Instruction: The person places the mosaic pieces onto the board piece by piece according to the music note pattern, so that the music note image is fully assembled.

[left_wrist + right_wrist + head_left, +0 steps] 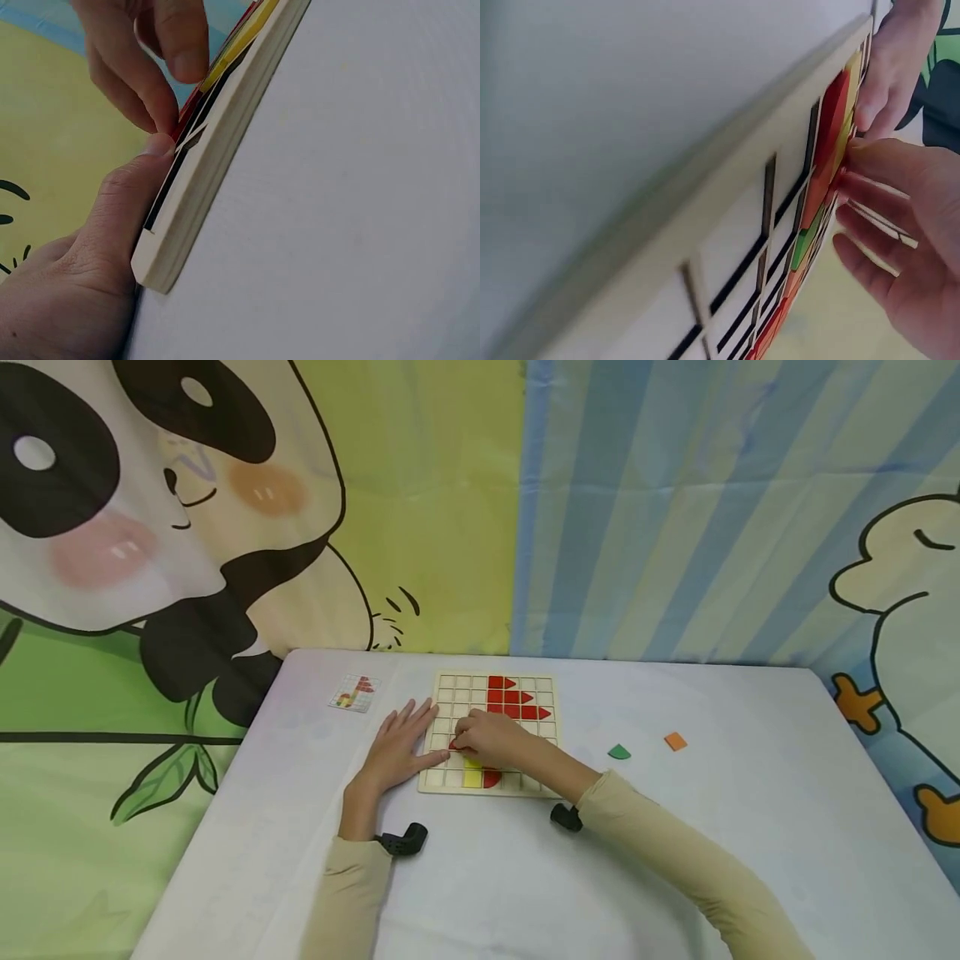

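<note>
A wooden grid board point(457, 693) lies on the table, with rows of red tiles point(506, 697) toward its far side and yellow tiles point(472, 777) near its front edge. My left hand point(397, 743) rests along the board's left side, fingers spread, its thumb reaching over the rim. Over the grid's left-middle part, my right hand point(495, 739) pinches a small red tile point(452, 745) at its fingertips, close to the left thumb point(157, 146). A rounded red tile point(491, 778) sits beside the yellow ones. Green point(801, 247) shows among the tiles in the right wrist view.
To the board's left lies a pattern card point(355, 693) with a coloured grid picture. Right of the board are a loose green quarter-round tile point(619, 752) and an orange square tile point(676, 741). A printed cloth backdrop point(450, 527) stands behind the white table point(525, 877).
</note>
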A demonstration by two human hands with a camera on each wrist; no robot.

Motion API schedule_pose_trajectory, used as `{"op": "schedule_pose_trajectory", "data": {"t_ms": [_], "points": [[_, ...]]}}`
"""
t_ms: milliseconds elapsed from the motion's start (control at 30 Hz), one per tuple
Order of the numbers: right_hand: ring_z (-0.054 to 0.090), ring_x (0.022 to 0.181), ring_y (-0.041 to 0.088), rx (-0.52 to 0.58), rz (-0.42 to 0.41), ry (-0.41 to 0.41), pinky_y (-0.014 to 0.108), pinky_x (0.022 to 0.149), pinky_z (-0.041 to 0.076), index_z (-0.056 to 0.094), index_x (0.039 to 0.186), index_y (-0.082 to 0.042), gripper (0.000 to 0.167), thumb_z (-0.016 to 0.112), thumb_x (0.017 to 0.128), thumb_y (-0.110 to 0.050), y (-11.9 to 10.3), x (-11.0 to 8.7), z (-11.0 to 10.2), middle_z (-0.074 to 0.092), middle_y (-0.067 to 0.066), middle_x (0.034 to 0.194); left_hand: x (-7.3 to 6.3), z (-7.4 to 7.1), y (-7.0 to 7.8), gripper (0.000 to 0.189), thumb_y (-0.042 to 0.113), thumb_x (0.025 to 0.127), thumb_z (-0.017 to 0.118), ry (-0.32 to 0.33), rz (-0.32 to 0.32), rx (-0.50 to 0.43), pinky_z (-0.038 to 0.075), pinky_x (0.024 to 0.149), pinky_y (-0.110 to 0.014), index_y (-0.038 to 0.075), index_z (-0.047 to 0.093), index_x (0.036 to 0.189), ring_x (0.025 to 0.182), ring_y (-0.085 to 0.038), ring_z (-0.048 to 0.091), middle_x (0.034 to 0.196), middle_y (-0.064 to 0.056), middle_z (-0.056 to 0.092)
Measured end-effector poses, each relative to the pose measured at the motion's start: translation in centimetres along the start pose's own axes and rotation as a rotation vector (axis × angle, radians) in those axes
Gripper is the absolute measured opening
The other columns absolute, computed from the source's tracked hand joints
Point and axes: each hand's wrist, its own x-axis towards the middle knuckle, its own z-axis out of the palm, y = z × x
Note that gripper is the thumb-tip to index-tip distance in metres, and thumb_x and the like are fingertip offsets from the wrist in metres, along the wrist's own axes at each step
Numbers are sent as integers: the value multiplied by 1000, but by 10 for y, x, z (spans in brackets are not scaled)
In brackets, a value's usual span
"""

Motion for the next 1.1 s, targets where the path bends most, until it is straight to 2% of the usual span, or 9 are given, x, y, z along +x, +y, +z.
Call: {"op": "schedule_pose_trajectory", "data": {"t_ms": [100, 167, 333, 533, 667, 733, 833, 967, 1100], "points": [[61, 128, 26, -36, 2, 8, 36, 107, 54, 73, 131, -15, 32, 68, 101, -25, -1, -20, -2, 66, 8, 139, 0, 1, 1, 91, 56, 93, 70, -4, -2, -4, 6, 130, -57, 16, 31, 164, 162, -32, 11, 173, -3, 23], [58, 133, 29, -42, 6, 37, 40, 109, 53, 70, 135, -16, 36, 69, 100, -27, 1, -40, -1, 62, 10, 144, 0, 2, 1, 91, 57, 93, 70, -4, -13, -5, 5, 131, -56, 16, 30, 164, 162, -31, 11, 173, -3, 23], [62, 125, 31, 53, 106, 125, 43, 99, 58, 72, 126, -12, 33, 77, 94, -20, 22, -112, 1, 67, 14, 136, -2, 0, 2, 92, 56, 92, 70, -6, -30, -9, 5, 131, -55, 16, 31, 164, 162, -31, 11, 173, -4, 23], [64, 119, 41, 46, 363, 205, 52, 88, 61, 75, 119, -7, 29, 79, 90, -11, 75, -203, 7, 68, 21, 129, -2, -4, 1, 92, 56, 91, 71, 5, -23, 3, 6, 130, -57, 14, 32, 164, 162, -33, 12, 173, -6, 25], [62, 116, 47, 77, 528, 220, 58, 83, 60, 74, 120, -2, 31, 79, 90, -10, 103, -248, 6, 67, 27, 127, -2, -4, 1, 92, 56, 91, 71, -5, -22, -11, 5, 130, -57, 14, 32, 164, 162, -33, 11, 173, -6, 24], [62, 115, 49, 94, 575, 208, 61, 83, 59, 74, 120, -1, 33, 79, 90, -12, 110, -261, 5, 66, 29, 126, -2, -4, 1, 92, 56, 91, 71, -7, -23, -12, 5, 130, -57, 14, 32, 164, 162, -33, 11, 173, -5, 24], [64, 110, 48, 120, 609, 199, 61, 84, 59, 74, 121, -1, 34, 78, 91, -14, 117, -270, 6, 67, 29, 122, -2, -3, 2, 93, 56, 91, 71, -4, -25, -10, 5, 131, -57, 14, 32, 164, 162, -33, 11, 173, -5, 24], [68, 90, 36, 128, 600, 252, 47, 71, 60, 77, 113, 1, 28, 79, 89, -12, 119, -271, 12, 71, 21, 105, -1, -2, 2, 93, 56, 91, 71, -5, -24, -15, 5, 131, -56, 15, 31, 164, 162, -32, 11, 173, -5, 24], [64, 73, 23, 87, 574, 347, 36, 59, 54, 78, 99, 0, 14, 81, 87, -7, 122, -268, 19, 70, 11, 88, 1, 0, 3, 93, 56, 91, 71, -10, -21, -22, 4, 131, -56, 16, 31, 164, 162, -32, 10, 173, -4, 24]]}}
